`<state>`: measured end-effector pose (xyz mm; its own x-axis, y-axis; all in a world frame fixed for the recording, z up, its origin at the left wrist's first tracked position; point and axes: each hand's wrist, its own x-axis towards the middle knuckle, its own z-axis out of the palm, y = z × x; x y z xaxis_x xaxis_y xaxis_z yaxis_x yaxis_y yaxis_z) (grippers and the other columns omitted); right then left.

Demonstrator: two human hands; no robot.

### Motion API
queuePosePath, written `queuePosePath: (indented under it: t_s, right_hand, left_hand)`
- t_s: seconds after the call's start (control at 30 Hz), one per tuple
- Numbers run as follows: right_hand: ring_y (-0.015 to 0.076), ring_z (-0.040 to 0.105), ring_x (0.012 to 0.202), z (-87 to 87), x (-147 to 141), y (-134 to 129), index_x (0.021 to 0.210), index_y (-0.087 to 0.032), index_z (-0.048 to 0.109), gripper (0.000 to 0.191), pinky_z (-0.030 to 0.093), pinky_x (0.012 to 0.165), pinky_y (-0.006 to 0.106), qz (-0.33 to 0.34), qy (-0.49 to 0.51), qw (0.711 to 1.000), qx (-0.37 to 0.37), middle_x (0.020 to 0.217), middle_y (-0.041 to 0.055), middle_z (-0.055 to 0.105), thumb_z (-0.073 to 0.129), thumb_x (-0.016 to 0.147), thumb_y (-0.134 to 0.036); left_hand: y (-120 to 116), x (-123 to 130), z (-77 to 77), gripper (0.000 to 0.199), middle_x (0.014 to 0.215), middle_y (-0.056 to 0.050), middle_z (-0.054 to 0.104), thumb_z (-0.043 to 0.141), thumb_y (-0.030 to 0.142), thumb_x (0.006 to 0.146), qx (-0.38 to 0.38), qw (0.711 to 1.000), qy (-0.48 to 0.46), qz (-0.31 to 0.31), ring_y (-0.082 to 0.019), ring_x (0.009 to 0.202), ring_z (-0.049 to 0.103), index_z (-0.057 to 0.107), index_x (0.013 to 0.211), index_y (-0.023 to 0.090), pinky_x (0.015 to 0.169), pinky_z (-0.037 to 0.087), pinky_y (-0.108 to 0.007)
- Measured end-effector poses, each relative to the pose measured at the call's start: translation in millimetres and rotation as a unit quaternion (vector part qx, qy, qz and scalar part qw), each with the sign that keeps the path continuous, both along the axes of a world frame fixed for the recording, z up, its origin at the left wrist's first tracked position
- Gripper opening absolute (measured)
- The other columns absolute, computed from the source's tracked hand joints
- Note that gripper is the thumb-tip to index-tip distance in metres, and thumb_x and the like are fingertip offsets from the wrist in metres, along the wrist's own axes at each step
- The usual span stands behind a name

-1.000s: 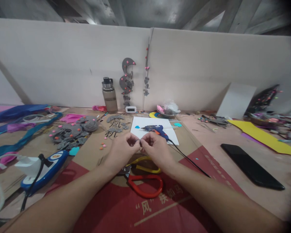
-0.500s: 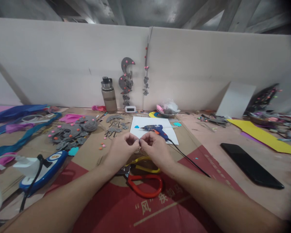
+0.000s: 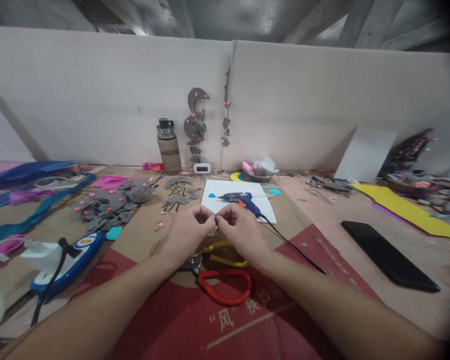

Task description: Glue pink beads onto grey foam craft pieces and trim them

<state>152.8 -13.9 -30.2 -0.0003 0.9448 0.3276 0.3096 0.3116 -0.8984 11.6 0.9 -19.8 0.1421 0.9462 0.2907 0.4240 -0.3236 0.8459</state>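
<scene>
The left hand (image 3: 191,230) and the right hand (image 3: 240,231) meet over the brown-and-red cardboard (image 3: 172,320), thumbs and index fingers pinched tightly together. A small dark piece (image 3: 216,218) appears to be held between the fingertips of both; it is too small and too hidden by the fingers to tell what it is.

Just beyond the right hand, a blue glue gun (image 3: 250,204) lies on its side on a white sheet (image 3: 267,216), its nozzle towards the left and its black cable (image 3: 290,244) running off to the right. A blue heart (image 3: 212,196) lies on the sheet near the nozzle. Below the hands are a yellow handle loop (image 3: 228,262) and, nearer the wearer, a red handle loop (image 3: 227,302).

Left of the sheet lie grey cut-out pieces (image 3: 178,196), with small pom-poms (image 3: 156,228) in front of them. Further left, a grey pile (image 3: 105,207) dotted with pink and orange balls sits beside a yarn ball (image 3: 139,193). A bottle (image 3: 169,155) stands upright near the white wall (image 3: 97,100). At the right, a black phone (image 3: 390,256) lies flat on the surface (image 3: 322,212), near a yellow sheet (image 3: 408,212).
</scene>
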Motion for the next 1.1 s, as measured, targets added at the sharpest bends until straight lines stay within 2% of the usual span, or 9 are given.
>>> queuePosePath:
  t_s: [0.37,0.67,1.1]
  right_hand:
    - [0.0115,0.055,0.058,3.1,0.5,-3.0,0.074,-0.019,0.056,0.007,0.042,0.052,0.023,-0.027,-0.051,0.998,0.03,0.065,-0.001,0.06,0.053,0.075,-0.025]
    - [0.0126,0.06,0.06,1.9,0.3,0.5,0.08,-0.019,0.056,0.01,0.046,0.056,0.024,0.017,0.019,1.0,-0.015,0.067,-0.0005,0.062,0.051,0.077,-0.028]
    - [0.0115,0.056,0.054,-1.0,-1.6,4.9,0.068,-0.018,0.052,0.009,0.046,0.055,0.025,0.003,0.061,0.997,-0.052,0.057,-0.002,0.058,0.054,0.072,-0.026]
  left_hand:
    - [-5.9,1.3,3.4,0.017,0.066,0.0,0.064,0.055,0.03,0.071,0.045,0.998,0.035,0.0,-0.013,0.061,0.055,0.064,0.073,0.017,0.057,0.04,-0.023]
    - [-1.3,2.1,6.0,0.018,0.06,0.002,0.06,0.057,0.032,0.068,-0.055,0.998,-0.038,0.0,-0.009,0.049,0.048,0.061,0.069,0.015,0.05,0.036,-0.021]
    - [-5.7,1.8,2.4,0.018,0.065,-0.001,0.064,0.054,0.031,0.072,0.023,0.999,0.023,-0.009,-0.013,0.06,0.055,0.064,0.072,0.016,0.056,0.039,-0.023]
